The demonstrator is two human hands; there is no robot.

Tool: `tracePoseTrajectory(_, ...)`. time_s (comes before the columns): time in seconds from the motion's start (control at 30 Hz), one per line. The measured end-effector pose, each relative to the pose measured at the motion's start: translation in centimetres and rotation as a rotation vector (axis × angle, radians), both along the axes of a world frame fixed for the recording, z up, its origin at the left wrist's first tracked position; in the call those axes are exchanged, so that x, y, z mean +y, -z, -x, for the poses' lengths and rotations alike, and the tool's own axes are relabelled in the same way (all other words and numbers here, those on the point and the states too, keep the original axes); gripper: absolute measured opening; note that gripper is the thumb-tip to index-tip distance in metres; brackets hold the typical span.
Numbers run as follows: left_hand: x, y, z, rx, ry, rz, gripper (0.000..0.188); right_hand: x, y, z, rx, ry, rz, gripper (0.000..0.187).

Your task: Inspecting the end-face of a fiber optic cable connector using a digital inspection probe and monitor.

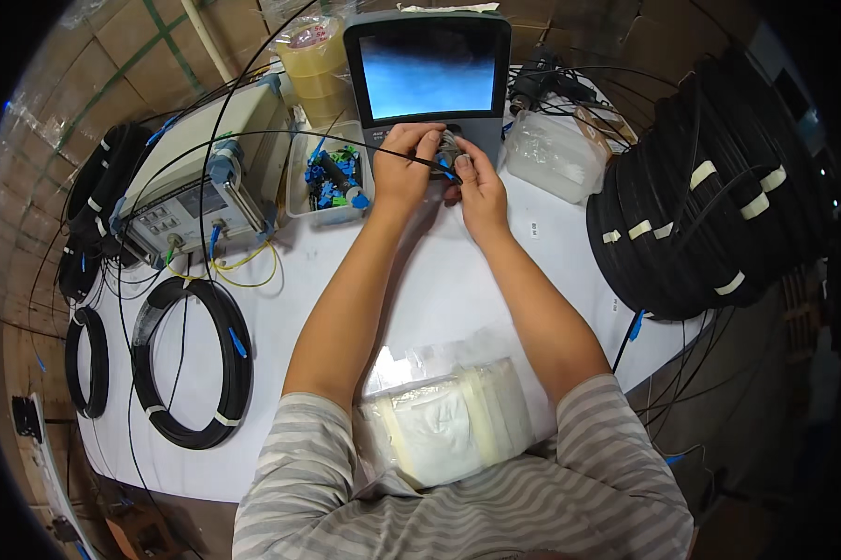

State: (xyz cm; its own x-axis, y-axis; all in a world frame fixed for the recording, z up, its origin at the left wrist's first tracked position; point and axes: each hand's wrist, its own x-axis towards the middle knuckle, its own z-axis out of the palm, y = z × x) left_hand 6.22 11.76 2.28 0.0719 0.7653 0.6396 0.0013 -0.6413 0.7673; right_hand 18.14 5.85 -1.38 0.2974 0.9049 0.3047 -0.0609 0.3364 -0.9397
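My left hand (404,161) and my right hand (477,185) meet at the base of a grey device with a lit screen (428,70) at the far middle of the white table (280,308). Both pinch a thin black cable (252,136) with a blue connector (449,174) at its end, right at the device's port area. The cable runs off to the left in a long arc. My fingers hide the connector's tip and the port.
A grey test instrument (210,177) with yellow leads stands at left. Beside it is a clear tray of blue connectors (332,182). Coiled black cables (194,364) lie front left, and a big stack of coils (709,205) sits right. Plastic bags (444,420) lie near me.
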Motion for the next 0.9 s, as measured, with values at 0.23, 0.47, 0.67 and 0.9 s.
tracePoseTrajectory(0.23, -0.1, -0.1, 0.2, 0.032, -0.026, 0.027, 0.015, -0.1, -0.2, 0.1, -0.036, 0.02, 0.013, 0.041)
tracePoseTrajectory(0.47, -0.1, -0.1, -0.1, -0.018, -0.01, 0.045, 0.015, -0.1, -0.1, -0.1, -0.03, 0.025, 0.007, 0.04)
tracePoseTrajectory(0.67, -0.1, 0.1, -0.2, -0.026, 0.007, 0.103, 0.016, 0.0, -0.1, -0.1, -0.048, 0.027, 0.0, 0.039)
tracePoseTrajectory(0.9, -1.0, -0.6, -0.5, -0.004, -0.033, 0.01, 0.017, -0.1, -0.1, -0.2, -0.028, 0.024, -0.012, 0.04)
